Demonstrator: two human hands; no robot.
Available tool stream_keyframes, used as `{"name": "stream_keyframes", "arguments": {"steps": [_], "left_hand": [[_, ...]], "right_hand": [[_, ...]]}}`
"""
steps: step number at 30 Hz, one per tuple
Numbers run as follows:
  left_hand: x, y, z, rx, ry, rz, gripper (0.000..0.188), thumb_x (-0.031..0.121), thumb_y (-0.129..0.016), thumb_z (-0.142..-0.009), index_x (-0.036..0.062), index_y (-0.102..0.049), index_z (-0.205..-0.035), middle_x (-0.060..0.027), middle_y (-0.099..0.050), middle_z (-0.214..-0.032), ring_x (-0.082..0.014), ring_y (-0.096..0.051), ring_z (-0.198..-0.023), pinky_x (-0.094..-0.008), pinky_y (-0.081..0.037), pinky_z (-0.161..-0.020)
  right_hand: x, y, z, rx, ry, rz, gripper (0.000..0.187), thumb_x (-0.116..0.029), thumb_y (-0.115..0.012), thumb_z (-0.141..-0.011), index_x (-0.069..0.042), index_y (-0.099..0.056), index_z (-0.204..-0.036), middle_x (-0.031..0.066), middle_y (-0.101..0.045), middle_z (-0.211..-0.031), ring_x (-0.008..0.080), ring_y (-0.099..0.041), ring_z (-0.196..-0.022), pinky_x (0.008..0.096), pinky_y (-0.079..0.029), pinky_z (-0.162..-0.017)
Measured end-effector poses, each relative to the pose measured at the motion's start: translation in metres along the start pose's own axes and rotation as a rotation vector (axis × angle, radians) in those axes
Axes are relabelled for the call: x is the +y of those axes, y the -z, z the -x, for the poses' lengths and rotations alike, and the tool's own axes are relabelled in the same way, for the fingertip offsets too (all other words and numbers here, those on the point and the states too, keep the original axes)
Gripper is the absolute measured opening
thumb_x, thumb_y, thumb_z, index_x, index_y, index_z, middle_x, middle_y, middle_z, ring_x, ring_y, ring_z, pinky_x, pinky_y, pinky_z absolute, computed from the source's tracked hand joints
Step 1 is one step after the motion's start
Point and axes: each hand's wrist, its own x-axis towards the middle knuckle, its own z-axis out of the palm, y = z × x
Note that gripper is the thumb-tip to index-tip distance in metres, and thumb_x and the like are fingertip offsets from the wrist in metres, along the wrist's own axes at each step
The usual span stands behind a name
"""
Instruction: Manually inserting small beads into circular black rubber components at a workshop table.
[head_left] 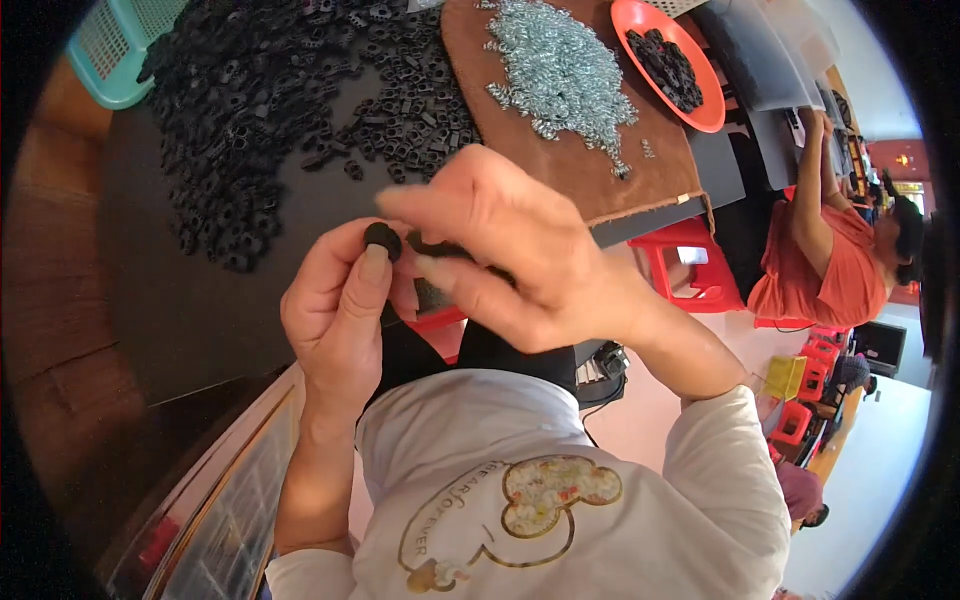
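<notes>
from my remote seat i have the left hand point(335, 305) closed, thumb and fingers pinched on a small rounded black plastic part point(383, 237), lifted up near the near edge of the dark grey flat-topped bench point(225, 335). the right hand point(530, 250) is just beside it, its thumb and forefinger apart and blurred; a dark patch shows in the gap, and i can't tell whether that is a part or only background.

beyond my hands, a wide heap of small black moulded plastic parts point(250, 110) spreads over the bench. to its right, a pile of shiny silver metal coil springs point(560, 75) lies on a brown soft-looking cloth point(560, 165), and past that an orange-red oval plastic dish point(712, 112) holds more black pieces. a mint-green plastic basket point(118, 98) is at the far left.

i judge the step in hand to be close work on this one part, left steadying and right working. the next move, as i read it, calls for holding the left pinch firm and lining the right fingertips up squarely with the part; something this small could easily slip.
</notes>
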Motion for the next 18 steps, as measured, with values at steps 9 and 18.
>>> {"name": "stream_keyframes", "arguments": {"steps": [9,18], "left_hand": [[0.005,-0.008,0.006,-0.021,0.019,-0.025,0.022,0.016,-0.052,-0.102,-0.0027,-0.060,-0.110,-0.0045,-0.064,-0.085,-0.0073,-0.053,-0.064,-0.0209,-0.044,-0.057],[0.006,0.000,0.004,-0.019,0.141,0.098,0.022,0.019,-0.053,-0.101,-0.0020,-0.060,-0.104,-0.0055,-0.063,-0.078,-0.0087,-0.051,-0.056,-0.0214,-0.040,-0.049]], "right_hand": [[-0.003,-0.003,0.018,0.059,-0.005,-0.076,0.023,-0.006,-0.063,-0.085,-0.001,-0.063,-0.107,0.0122,-0.055,-0.088,0.0305,-0.062,-0.072,0.0390,-0.051,-0.059],[-0.013,-0.004,0.006,-0.024,-0.043,0.078,0.031,-0.007,-0.072,-0.081,-0.001,-0.065,-0.110,0.0092,-0.056,-0.089,0.0212,-0.064,-0.064,0.0316,-0.050,-0.053]]}}
